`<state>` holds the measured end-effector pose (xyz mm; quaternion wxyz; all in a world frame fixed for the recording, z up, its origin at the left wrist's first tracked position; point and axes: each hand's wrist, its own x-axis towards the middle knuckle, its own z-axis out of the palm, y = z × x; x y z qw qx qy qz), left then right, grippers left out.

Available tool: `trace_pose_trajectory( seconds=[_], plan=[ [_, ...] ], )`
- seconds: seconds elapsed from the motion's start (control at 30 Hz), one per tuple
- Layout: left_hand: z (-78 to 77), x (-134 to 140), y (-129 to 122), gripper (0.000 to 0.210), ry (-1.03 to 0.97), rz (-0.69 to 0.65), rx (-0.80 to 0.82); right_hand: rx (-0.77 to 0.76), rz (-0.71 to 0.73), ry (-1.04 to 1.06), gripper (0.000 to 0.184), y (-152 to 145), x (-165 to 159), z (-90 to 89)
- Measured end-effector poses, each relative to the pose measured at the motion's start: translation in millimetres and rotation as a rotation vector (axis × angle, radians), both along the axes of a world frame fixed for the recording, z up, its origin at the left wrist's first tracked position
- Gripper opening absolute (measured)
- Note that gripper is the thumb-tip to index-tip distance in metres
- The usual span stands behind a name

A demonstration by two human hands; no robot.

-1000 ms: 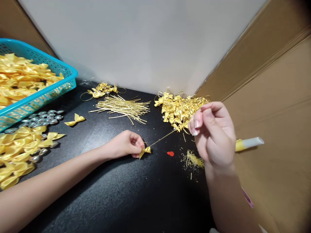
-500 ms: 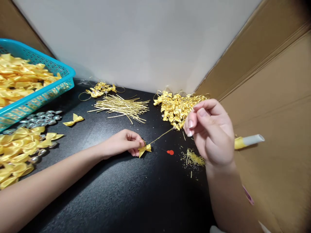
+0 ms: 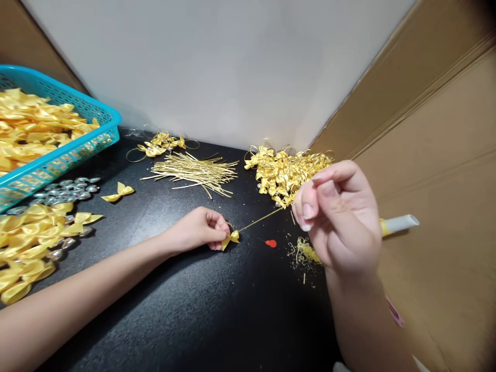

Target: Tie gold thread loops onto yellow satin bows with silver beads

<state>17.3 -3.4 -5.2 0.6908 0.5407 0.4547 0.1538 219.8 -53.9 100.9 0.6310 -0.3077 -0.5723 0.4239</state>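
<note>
My left hand (image 3: 207,227) rests on the black table, thumb and fingers closed on a yellow ribbon bow (image 3: 231,237). A small loop of gold cord stands up behind the bow. From the bow a straight length of gold cord (image 3: 259,219) runs up to the right, towards the edge of a heap of finished bows. My right hand (image 3: 341,217) is raised at the right, thumb and fingertips pinched together. What they hold, if anything, is too fine or hidden to make out. Between the hands lies a small red piece (image 3: 271,243) with a thin dark tip.
A turquoise basket (image 3: 104,116) of yellow bows stands at left, near silver beads (image 3: 77,187) and loose bows (image 3: 34,222). Cut gold cords (image 3: 194,170) lie behind my left hand. Looped bows (image 3: 279,173) and yellow scraps (image 3: 304,252) are at right, beside cardboard walls (image 3: 437,129).
My right hand has shifted slightly right and towards me, still pinched. The cord by the bow reaches a little further right. My left hand keeps its hold on the bow.
</note>
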Motion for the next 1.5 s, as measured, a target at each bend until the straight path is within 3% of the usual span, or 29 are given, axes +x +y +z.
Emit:
trace_pose_trajectory(
  seconds=[0.17, 0.3, 0.37, 0.47, 0.53, 0.57, 0.67, 0.77, 0.83, 0.9, 1.03, 1.13, 1.23, 1.33, 1.5],
  plan=[
    [5.8, -15, 11, 0.027, 0.085, -0.004, 0.132, -0.071, -0.011, -0.079, 0.005, 8, 4, -6.6],
    [36.3, -28, 17, 0.033, 0.139, 0.135, 0.537, -0.101, 0.069, -0.072, 0.004, 13, 1, -10.3],
    [52.9, -24, 14, 0.040, 0.047, 0.068, 0.680, -0.095, 0.136, -0.026, 0.003, 15, -3, -11.8],
    [64.0, -7, 11, 0.041, -0.083, -0.146, 0.637, -0.085, 0.190, 0.061, 0.004, 22, -8, -16.7],
    [60.3, 5, 14, 0.025, -0.180, -0.280, 0.491, -0.089, 0.153, 0.118, 0.006, 30, -9, -22.3],
    [56.5, 9, 16, 0.032, -0.249, -0.283, 0.408, -0.102, 0.120, 0.139, 0.008, 34, -9, -25.6],
    [46.2, 14, 24, 0.043, -0.518, 0.014, 0.145, -0.193, 0.046, 0.113, 0.015, 45, -8, -36.5],
    [44.7, 11, 31, 0.032, -0.763, 0.317, -0.052, -0.302, 0.077, -0.022, 0.019, 50, -11, -46.6],
    [45.9, 10, 34, 0.020, -0.814, 0.461, -0.061, -0.356, 0.136, -0.093, 0.020, 49, -16, -51.6],
    [45.2, 9, 36, 0.013, -0.777, 0.523, 0.017, -0.388, 0.187, -0.130, 0.019, 46, -23, -54.3],
    [39.0, 8, 34, 0.022, -0.449, 0.400, 0.294, -0.383, 0.229, -0.165, 0.016, 39, -30, -54.3],
    [36.8, 7, 27, 0.023, -0.184, 0.117, 0.573, -0.333, 0.213, -0.157, 0.014, 36, -31, -53.4],
    [36.7, 10, 19, 0.031, -0.083, -0.165, 0.732, -0.330, 0.149, -0.120, 0.015, 37, -30, -55.3],
    [34.8, 14, 14, 0.029, -0.092, -0.208, 0.658, -0.383, 0.097, -0.114, 0.018, 44, -28, -60.5],
    [29.1, 17, 15, 0.023, -0.214, 0.012, 0.323, -0.355, -0.158, -0.230, 0.022, 53, -19, -67.5]
  ],
)
